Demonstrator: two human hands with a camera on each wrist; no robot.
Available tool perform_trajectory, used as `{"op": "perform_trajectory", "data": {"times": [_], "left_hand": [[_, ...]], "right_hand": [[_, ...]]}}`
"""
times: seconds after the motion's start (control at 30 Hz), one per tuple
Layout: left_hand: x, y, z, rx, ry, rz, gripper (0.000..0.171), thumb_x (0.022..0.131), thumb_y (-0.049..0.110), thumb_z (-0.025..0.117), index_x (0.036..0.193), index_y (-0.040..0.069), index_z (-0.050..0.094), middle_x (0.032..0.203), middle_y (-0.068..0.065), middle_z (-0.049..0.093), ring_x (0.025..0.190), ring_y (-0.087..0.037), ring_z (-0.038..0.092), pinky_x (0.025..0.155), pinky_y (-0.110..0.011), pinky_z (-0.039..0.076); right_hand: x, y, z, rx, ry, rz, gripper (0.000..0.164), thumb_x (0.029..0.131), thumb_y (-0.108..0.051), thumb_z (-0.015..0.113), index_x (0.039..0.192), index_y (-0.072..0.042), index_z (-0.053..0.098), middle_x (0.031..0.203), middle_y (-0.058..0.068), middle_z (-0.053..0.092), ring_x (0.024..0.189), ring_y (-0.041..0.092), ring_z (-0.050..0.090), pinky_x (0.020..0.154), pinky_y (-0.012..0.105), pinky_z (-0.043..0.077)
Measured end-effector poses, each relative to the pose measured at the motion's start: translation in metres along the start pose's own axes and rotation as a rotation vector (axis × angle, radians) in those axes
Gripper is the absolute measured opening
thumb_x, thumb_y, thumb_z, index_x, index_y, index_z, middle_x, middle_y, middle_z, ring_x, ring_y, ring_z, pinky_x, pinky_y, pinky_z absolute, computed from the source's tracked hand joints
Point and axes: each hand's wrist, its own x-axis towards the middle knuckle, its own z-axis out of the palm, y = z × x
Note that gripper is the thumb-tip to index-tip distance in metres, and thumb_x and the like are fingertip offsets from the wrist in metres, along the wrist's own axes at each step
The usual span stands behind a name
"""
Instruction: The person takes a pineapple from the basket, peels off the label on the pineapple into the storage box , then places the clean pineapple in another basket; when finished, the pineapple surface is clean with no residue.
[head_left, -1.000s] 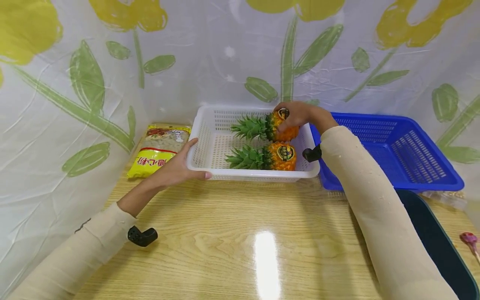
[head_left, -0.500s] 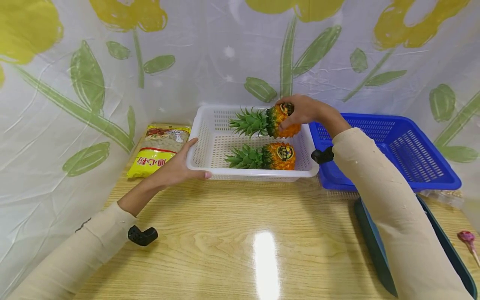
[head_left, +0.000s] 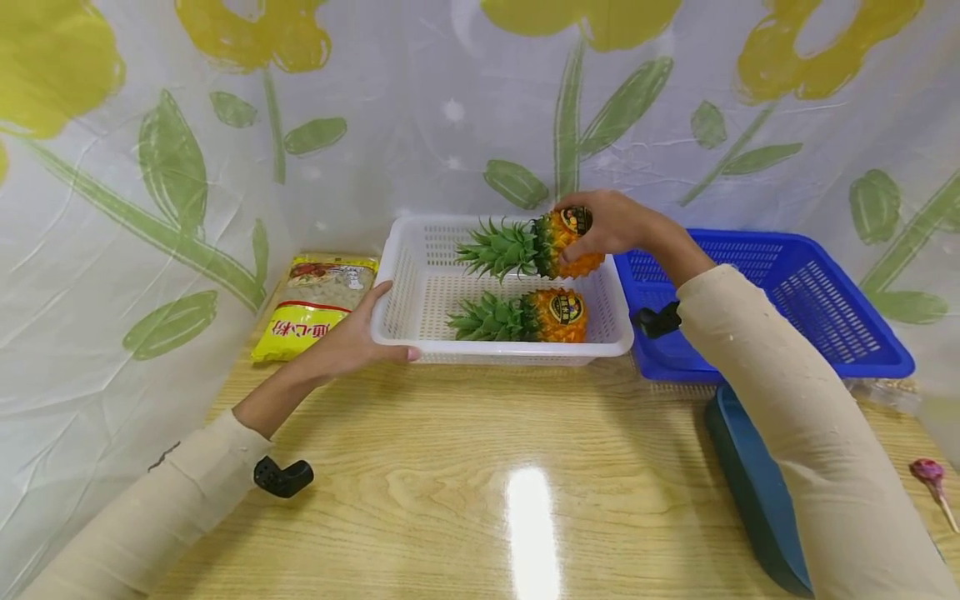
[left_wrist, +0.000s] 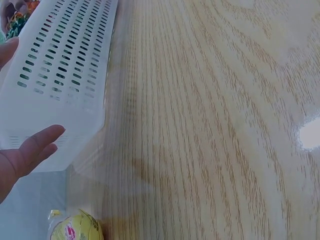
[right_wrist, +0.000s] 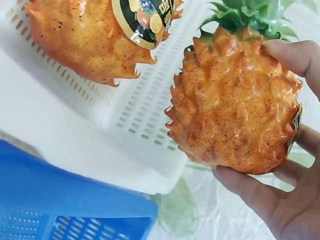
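In the head view, my right hand (head_left: 609, 221) holds one pineapple (head_left: 558, 246) by its orange body, thumb on the near side. The pineapple lies sideways, its green leaves pointing left, raised over the back right of a white plastic basket (head_left: 517, 350). In the right wrist view, my thumb and fingers wrap round the pineapple (right_wrist: 235, 105). A second pineapple (head_left: 558, 315) lies in the basket near its front wall, a black round label on it. My left hand (head_left: 352, 337) spans the basket's front left corner. In the left wrist view its fingers (left_wrist: 42, 142) lie straight against the basket's outside.
A yellow bag of food (head_left: 315, 304) lies left of the white basket. To the right stand a blue basket (head_left: 862, 367) and a dark teal tub (head_left: 750, 492), partly behind my right sleeve. A lollipop (head_left: 930, 473) lies at the far right. A flowered curtain (head_left: 420, 125) hangs behind.
My right hand has lifted the rear pineapple a little off the basket floor. The right forearm has swung right. My left hand stays on the basket corner, and the front pineapple has not moved.
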Motion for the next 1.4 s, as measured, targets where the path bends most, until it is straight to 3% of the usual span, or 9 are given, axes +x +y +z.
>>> {"op": "perform_trajectory", "data": {"times": [0.4, 0.93, 1.17, 1.33, 1.4], "left_hand": [[0.0, 0.001, 0.0, -0.016, -0.008, 0.024, 0.119, 0.082, 0.015, 0.083, 0.161, 0.016, -0.006, 0.156, -0.025, 0.033, 0.137, -0.043, 0.043, 0.109, -0.054, 0.037], [0.0, 0.0, 0.0, -0.029, -0.01, 0.035, 0.119, 0.082, 0.013, 0.082, 0.161, 0.015, -0.007, 0.155, -0.027, 0.034, 0.136, -0.044, 0.044, 0.109, -0.053, 0.037], [0.0, 0.001, 0.001, 0.01, -0.001, 0.004, 0.12, 0.082, 0.021, 0.083, 0.162, 0.016, -0.006, 0.158, -0.025, 0.029, 0.14, -0.043, 0.04, 0.112, -0.058, 0.035], [0.001, 0.0, 0.0, 0.002, -0.002, 0.025, 0.118, 0.082, 0.019, 0.083, 0.161, 0.016, -0.004, 0.156, -0.025, 0.033, 0.139, -0.043, 0.042, 0.111, -0.058, 0.036], [0.0, -0.002, -0.001, -0.001, 0.002, 0.03, 0.117, 0.082, 0.018, 0.083, 0.161, 0.016, -0.003, 0.155, -0.024, 0.035, 0.137, -0.043, 0.044, 0.109, -0.057, 0.038]], "right_hand": [[-0.016, -0.009, 0.0, -0.019, 0.05, -0.03, 0.083, 0.084, -0.04, 0.079, 0.152, -0.013, 0.04, 0.16, 0.019, 0.033, 0.147, 0.042, 0.03, 0.113, 0.062, 0.031], [-0.061, -0.027, 0.004, 0.02, 0.122, -0.073, 0.079, 0.081, -0.042, 0.082, 0.145, -0.012, 0.048, 0.155, 0.018, 0.041, 0.143, 0.04, 0.037, 0.11, 0.062, 0.035], [-0.085, -0.037, 0.018, 0.039, 0.143, -0.068, 0.077, 0.08, -0.04, 0.084, 0.144, -0.016, 0.05, 0.142, 0.013, 0.052, 0.105, 0.031, 0.057, 0.088, 0.049, 0.046], [-0.102, -0.05, 0.028, 0.074, 0.135, -0.055, 0.077, 0.08, -0.038, 0.085, 0.145, -0.022, 0.048, 0.119, 0.008, 0.058, 0.072, 0.023, 0.056, 0.068, 0.04, 0.047], [-0.108, -0.057, 0.032, 0.089, 0.131, -0.068, 0.077, 0.079, -0.036, 0.086, 0.145, -0.023, 0.048, 0.11, 0.007, 0.058, 0.067, 0.02, 0.056, 0.065, 0.038, 0.048]]}}
